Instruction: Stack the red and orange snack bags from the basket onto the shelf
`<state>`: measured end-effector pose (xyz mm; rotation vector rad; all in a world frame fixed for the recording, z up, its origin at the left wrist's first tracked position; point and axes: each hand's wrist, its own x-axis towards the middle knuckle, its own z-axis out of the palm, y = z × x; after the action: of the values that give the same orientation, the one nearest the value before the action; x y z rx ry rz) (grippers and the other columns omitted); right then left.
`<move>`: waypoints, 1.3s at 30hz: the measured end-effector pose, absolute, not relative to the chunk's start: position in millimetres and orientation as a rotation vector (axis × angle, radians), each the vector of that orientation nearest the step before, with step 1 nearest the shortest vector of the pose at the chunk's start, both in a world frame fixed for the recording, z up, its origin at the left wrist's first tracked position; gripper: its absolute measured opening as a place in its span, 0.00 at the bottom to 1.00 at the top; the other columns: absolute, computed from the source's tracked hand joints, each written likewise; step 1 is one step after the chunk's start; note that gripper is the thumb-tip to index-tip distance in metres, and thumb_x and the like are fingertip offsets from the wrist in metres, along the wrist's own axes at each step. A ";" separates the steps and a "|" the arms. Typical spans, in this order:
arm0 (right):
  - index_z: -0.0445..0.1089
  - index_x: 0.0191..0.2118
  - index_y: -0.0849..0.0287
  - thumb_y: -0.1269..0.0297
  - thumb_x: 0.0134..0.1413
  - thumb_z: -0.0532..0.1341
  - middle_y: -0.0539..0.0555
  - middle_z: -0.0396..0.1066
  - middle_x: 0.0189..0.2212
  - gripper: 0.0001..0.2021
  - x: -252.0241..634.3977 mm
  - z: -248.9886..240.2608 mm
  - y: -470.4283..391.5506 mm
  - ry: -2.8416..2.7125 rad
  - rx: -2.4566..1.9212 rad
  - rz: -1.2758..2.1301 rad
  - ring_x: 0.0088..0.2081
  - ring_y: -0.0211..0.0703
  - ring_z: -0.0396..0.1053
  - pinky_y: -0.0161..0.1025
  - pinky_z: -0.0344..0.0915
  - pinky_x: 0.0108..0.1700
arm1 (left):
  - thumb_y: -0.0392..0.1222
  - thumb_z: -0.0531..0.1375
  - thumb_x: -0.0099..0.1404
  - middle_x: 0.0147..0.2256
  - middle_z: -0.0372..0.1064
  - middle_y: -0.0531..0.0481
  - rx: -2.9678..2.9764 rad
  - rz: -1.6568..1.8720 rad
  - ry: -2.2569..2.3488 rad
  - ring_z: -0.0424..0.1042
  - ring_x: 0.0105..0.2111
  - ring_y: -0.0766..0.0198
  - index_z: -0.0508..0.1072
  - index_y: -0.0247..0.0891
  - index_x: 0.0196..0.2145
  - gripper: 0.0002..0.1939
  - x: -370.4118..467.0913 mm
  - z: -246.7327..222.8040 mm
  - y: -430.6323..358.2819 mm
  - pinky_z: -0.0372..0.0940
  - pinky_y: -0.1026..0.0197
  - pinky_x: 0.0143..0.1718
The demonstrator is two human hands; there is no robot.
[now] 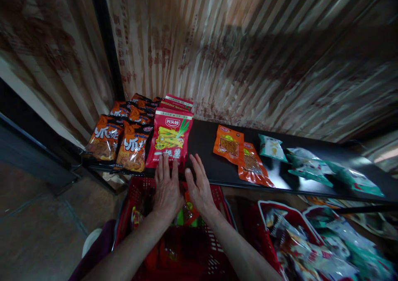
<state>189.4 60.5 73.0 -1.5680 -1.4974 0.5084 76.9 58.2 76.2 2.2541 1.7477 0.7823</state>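
Observation:
A red snack bag (171,138) with yellow sticks pictured on it lies at the front of the black shelf (203,142). My left hand (168,190) rests its outstretched fingertips on the bag's lower edge. Beside the bag's lower right corner is my right hand (200,185), fingers apart and nothing in it. More red bags (177,102) sit behind the front one. To their left, several orange and black snack bags (133,146) stand in rows. Under my forearms is a red plastic basket (222,202) with packets inside, partly hidden by my arms.
Two orange packets (228,144) lie overlapping on the shelf, right of my hands. Farther right are several green and white packets (272,147). Small red baskets (263,214) full of packets stand below at the right. A black upright post (107,40) and a patterned curtain (199,44) bound the back.

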 end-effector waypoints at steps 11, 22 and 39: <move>0.54 0.63 0.59 0.44 0.57 0.51 0.59 0.53 0.63 0.33 211.0 68.6 133.8 -1.217 -1.541 0.666 0.64 0.49 0.50 0.54 0.47 0.64 | 0.34 0.55 0.58 0.65 0.40 0.31 2.244 0.854 1.878 0.38 0.65 0.44 0.57 0.31 0.61 0.32 73.3 73.1 62.0 0.46 0.39 0.60; 0.61 0.59 0.54 0.45 0.58 0.49 0.56 0.70 0.51 0.28 201.7 67.4 168.8 -1.322 -1.451 0.714 0.51 0.49 0.69 0.49 0.65 0.52 | 0.33 0.55 0.58 0.65 0.42 0.32 2.234 0.797 1.875 0.42 0.64 0.43 0.58 0.33 0.60 0.31 69.3 75.5 64.0 0.52 0.41 0.58; 0.64 0.56 0.59 0.47 0.57 0.51 0.59 0.62 0.58 0.27 203.8 86.9 107.6 -1.244 -1.581 0.630 0.61 0.50 0.57 0.51 0.53 0.62 | 0.33 0.56 0.58 0.65 0.40 0.31 2.251 0.820 1.795 0.36 0.65 0.45 0.58 0.30 0.60 0.31 67.4 76.9 63.1 0.46 0.40 0.61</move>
<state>203.8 107.6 86.9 -1.5813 -1.2435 0.6302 67.4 63.1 76.9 2.2510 1.7951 0.8205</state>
